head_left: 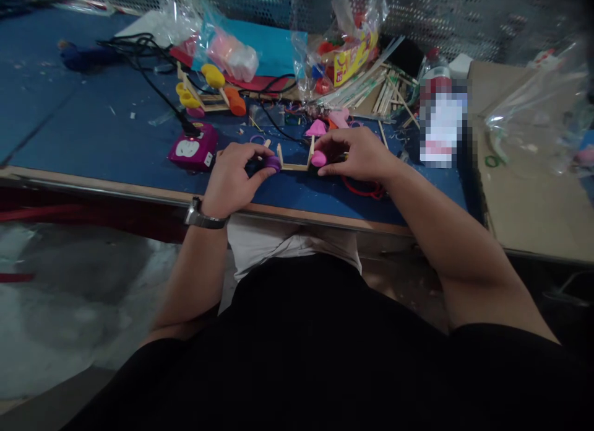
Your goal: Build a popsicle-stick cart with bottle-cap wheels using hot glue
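Our left hand [234, 178] is pinching a purple disc [275, 164], our right hand [361, 153] a rounded pink lump [318, 158], beside a joined-looking pale-wood frame [296, 167], attachment unclear.

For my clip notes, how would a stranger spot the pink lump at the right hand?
Near the front edge of the blue table is a small wooden frame. At its right end, the right hand grips the pink lump. It alone is held; other pink pieces lie farther back.

stick frame [295, 167]: pale matt wood | power box [200, 153]: glossy plastic | cardboard [533, 214]: matt
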### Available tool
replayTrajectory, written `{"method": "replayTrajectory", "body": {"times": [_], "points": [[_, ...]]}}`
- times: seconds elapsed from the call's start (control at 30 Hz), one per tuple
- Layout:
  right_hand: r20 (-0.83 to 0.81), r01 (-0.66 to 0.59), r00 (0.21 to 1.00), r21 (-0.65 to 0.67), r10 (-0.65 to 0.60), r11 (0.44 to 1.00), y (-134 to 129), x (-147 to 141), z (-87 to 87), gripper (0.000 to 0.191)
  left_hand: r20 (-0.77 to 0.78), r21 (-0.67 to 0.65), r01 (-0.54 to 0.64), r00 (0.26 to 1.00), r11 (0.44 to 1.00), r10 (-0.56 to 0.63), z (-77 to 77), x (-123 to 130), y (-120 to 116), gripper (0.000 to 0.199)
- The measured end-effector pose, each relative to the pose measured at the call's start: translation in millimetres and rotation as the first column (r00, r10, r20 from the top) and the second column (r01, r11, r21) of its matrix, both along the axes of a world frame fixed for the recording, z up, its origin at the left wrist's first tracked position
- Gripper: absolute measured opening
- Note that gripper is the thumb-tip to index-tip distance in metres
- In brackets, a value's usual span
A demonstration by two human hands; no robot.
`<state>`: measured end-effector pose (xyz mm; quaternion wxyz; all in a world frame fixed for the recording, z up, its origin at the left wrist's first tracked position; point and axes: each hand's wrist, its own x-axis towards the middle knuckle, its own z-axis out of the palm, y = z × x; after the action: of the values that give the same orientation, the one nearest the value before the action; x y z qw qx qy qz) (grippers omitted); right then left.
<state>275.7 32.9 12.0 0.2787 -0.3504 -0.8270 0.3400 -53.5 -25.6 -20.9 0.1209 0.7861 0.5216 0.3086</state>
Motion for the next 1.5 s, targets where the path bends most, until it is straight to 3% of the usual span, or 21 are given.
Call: {"method": "replayTrajectory", "body": {"times": [0.13, 0.33, 0.8, 0.93, 1.17, 1.3, 1.37, 1.43, 1.5], "points": [[0.025, -0.011, 1.000, 0.018, 0.010, 1.000, -2, 1, 3.4, 0.062, 0.001, 0.000, -0.001, 1.000, 1.000, 0.001, 0.3, 0, 0, 0.025], [0.079, -0.028, 0.997, 0.118, 0.019, 0.993, 0, 0, 2.1, 0.045, -0.002, -0.007, 0.000, 1.000, 1.000, 0.000, 0.4, -1, 0, 0.025], [0.102, -0.035, 0.995, 0.117, 0.023, 0.992, 0, -3, 0.5, 0.044, -0.018, 0.019, -0.005, 1.000, 1.000, 0.005, 0.9, 1, -1, 0.028], [0.067, -0.024, 0.998, 0.054, 0.021, 0.998, -2, -3, 2.4, 0.050, -0.016, 0.022, 0.007, 1.000, 1.000, -0.007, 1.8, 2, -2, 0.029], [-0.113, 0.031, 0.992, -0.222, -0.057, 0.974, 9, 1, 13.9, 0.063, 0.007, -0.001, 0.012, 1.000, 1.000, -0.012, 1.1, 2, -1, 0.025], [0.102, 0.099, 0.992, -0.239, -0.076, 0.966, 20, 4, 32.8, 0.066, 0.031, 0.003, 0.015, 0.999, 1.000, -0.015, -1.8, 3, 1, 0.025], [0.245, 0.098, 0.969, -0.378, -0.003, 0.921, 22, 4, 43.5, 0.069, 0.039, 0.009, 0.013, 0.999, 1.000, -0.013, -3.0, 3, 1, 0.025], [0.295, 0.111, 0.952, -0.570, 0.077, 0.814, 21, 2, 51.7, 0.068, 0.047, 0.012, 0.014, 0.999, 1.000, -0.015, -3.6, 3, 1, 0.025], [0.296, 0.133, 0.950, -0.681, 0.105, 0.720, 20, -2, 56.0, 0.068, 0.055, 0.011, 0.016, 0.998, 1.000, -0.017, -3.9, 4, 1, 0.025]]}}
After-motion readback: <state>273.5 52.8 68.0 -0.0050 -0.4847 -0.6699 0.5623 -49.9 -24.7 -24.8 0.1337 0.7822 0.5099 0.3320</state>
